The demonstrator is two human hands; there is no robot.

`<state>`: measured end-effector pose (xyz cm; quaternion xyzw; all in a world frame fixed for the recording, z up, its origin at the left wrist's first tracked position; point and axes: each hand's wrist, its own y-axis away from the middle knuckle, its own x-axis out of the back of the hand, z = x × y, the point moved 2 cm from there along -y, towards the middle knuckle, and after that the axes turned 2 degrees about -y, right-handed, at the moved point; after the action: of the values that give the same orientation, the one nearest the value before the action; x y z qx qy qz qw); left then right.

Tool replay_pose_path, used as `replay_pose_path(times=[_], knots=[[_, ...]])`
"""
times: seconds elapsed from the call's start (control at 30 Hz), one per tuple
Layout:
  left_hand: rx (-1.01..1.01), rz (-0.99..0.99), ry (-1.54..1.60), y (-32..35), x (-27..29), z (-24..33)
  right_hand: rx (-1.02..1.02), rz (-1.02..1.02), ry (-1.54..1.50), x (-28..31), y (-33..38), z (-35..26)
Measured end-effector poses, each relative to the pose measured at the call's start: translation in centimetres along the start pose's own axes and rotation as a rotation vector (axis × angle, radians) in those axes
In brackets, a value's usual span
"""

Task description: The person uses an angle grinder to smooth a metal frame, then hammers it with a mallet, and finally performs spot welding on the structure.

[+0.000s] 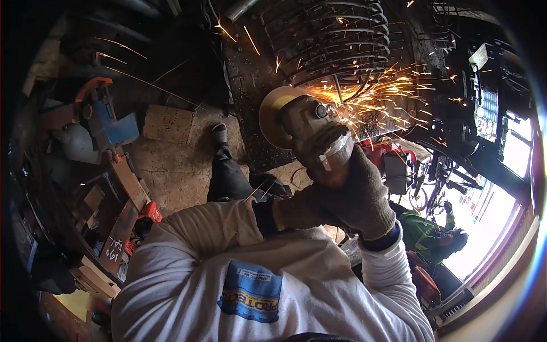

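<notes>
My two gloved hands are together on an angle grinder [319,134], held up in front of my chest. My right hand [367,199] wraps round its body from the right. My left hand [305,208] comes across from the left and closes on the rear of the grinder, its fingers largely hidden behind the right one. A round pale yellowish disc [276,117] shows on the grinder's left side. Bright orange sparks [370,94] spray to the right from beside the tool head. Just beyond is a row of curved metal bars [342,34], on a dark, pitted metal work surface [250,74].
A blue and orange metal stand [117,122] is at left, near a flat block [168,123] on the concrete floor. My foot [219,134] is beside the work surface. A person in a green jacket [427,236] is at the right, near a bright opening and a bicycle [419,196].
</notes>
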<state>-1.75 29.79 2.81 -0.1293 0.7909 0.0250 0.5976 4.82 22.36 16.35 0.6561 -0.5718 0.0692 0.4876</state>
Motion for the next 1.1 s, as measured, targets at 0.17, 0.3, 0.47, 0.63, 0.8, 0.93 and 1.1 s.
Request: replay_pose_path(times=[0.17, 0.3, 0.47, 0.63, 0.8, 0.93, 1.1], knots=[[-0.003, 0.002, -0.017, -0.1, 0.0, 0.2, -0.029, -0.006, 0.056, 0.1, -0.2, -0.4], [0.001, -0.001, -0.021, -0.1, -0.2, 0.0, -0.021, 0.008, 0.030, -0.1, -0.1, 0.1], [-0.004, -0.003, -0.015, -0.1, -0.2, 0.0, -0.016, 0.044, 0.004, 0.0, 0.3, -0.4], [-0.001, 0.004, -0.029, -0.3, -0.2, 0.1, -0.057, 0.043, 0.016, -0.1, 0.1, -0.2], [-0.004, 0.013, -0.038, 0.2, -0.4, 0.4, -0.049, -0.001, 0.000, 0.3, -0.1, -1.4], [-0.008, 0.018, -0.054, 0.5, -0.5, 0.5, -0.021, 0.000, -0.065, 0.2, 0.0, -0.9], [-0.009, 0.015, -0.045, 0.2, -0.4, 0.3, -0.056, 0.035, -0.025, 0.1, -0.1, -1.3]])
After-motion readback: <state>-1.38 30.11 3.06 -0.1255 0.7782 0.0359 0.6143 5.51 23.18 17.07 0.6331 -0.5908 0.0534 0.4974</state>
